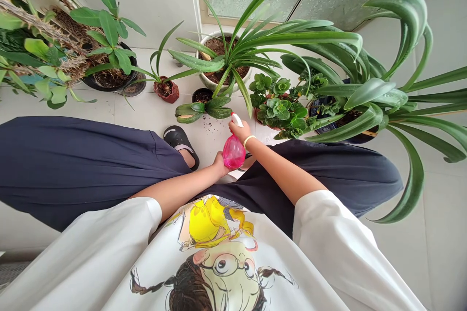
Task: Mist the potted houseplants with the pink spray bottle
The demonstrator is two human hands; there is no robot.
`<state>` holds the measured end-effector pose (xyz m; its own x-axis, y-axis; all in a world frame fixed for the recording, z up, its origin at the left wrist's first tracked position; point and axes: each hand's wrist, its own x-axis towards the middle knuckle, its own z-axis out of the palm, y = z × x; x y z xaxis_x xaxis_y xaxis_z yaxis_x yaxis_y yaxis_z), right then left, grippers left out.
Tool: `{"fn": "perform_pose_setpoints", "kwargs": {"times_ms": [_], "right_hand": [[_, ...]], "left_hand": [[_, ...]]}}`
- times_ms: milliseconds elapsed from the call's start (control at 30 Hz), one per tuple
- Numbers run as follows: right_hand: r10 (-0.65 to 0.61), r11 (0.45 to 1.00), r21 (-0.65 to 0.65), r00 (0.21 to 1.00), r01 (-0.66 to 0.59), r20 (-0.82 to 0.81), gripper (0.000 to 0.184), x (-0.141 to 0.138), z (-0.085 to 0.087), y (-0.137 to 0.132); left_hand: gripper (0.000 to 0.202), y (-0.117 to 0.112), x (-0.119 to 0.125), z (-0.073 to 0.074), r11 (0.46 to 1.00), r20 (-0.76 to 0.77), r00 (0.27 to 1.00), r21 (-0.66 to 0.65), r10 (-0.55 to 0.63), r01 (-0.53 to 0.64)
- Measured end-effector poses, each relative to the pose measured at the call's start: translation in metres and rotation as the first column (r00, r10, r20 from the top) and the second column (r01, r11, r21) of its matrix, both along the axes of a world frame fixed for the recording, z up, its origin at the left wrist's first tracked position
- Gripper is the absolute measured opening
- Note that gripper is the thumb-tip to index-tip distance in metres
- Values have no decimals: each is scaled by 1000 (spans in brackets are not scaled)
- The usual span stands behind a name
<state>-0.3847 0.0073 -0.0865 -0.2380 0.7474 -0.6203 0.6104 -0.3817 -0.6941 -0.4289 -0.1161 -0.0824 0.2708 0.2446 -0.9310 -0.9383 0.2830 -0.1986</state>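
Note:
A pink spray bottle (234,151) with a white nozzle sits between my two hands, over my lap. My left hand (220,164) cups the bottle's lower side, fingers closed against it. My right hand (240,131) grips the bottle's neck and trigger head, fingers wrapped round it. The nozzle points toward a small dark pot of broad green leaves (206,107) on the tiled floor. A thin band circles my right wrist.
Potted plants ring the white tiled floor: a thorny plant in a black pot (113,77) at left, a small red pot (167,90), a white pot with long leaves (224,58), succulents (279,109), a large strap-leaf plant (365,97) at right. My black sandal (180,140) rests on the tiles.

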Motion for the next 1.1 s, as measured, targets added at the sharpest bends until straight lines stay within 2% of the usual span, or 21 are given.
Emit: {"fn": "perform_pose_setpoints", "kwargs": {"times_ms": [167, 400, 567, 767, 867, 1000, 1100], "right_hand": [[12, 995, 96, 997, -4, -78, 15, -2, 1, -3], [40, 995, 100, 990, -26, -139, 19, -3, 0, -4], [0, 999, 53, 998, 4, -67, 13, -1, -11, -5], [34, 997, -69, 999, -36, -20, 12, -3, -24, -9], [14, 993, -117, 999, -10, 36, 14, -3, -29, -13], [-16, 993, -118, 998, 24, 64, 18, -3, -34, -14], [-20, 991, -128, 999, 26, 48, 19, -2, -35, -11]], "left_hand": [[52, 1, -1, 0, 999, -73, 996, 14, -48, 49], [51, 2, -3, 4, 1000, -55, 998, 27, 12, -11], [51, -2, 1, 3, 999, 3, 999, -5, 52, -52], [41, -10, 7, 5, 990, 60, 990, -66, 126, -122], [39, -13, 10, 2, 982, 83, 983, -108, 163, -154], [38, -14, 9, -6, 978, 75, 977, -89, 198, -191], [38, -13, 7, -8, 984, 91, 982, -87, 165, -157]]}}
